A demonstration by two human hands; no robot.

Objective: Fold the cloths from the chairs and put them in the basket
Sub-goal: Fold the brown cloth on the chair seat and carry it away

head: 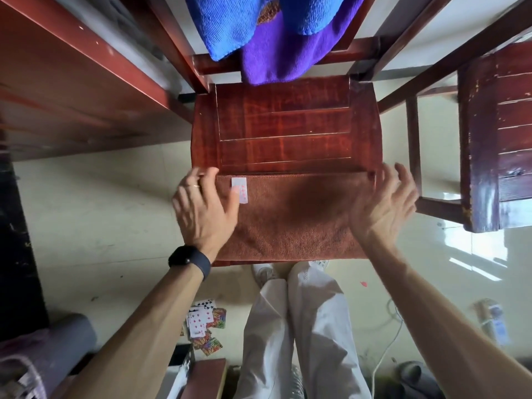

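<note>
Closest in, a pair of pale trousers is seen from above, with playing cards scattered on the floor just left of them and a white cable trailing off to the right. A dark watch is worn on the left wrist.

Next up, the brown cloth is found lying folded flat across the near half of the chair seat, its front edge lined up with the seat's front edge. A small white label is stitched near its far left corner.

The left hand is laid on the cloth's left end, fingers straight and spread, nothing gripped, thumb right next to the label. A ring can be made out on one finger. The right hand is held at the cloth's right end with fingers loose and released. It's a bit blurred, so whether the cloth is actually touched can't be told.

Further back, the bare wooden slats of the seat are left uncovered. At the far end, a blue cloth and a purple cloth are draped over the chair back, the blue one overlapping the purple. A second chair is parked to the right, and a reddish table is seen on the left.
</note>
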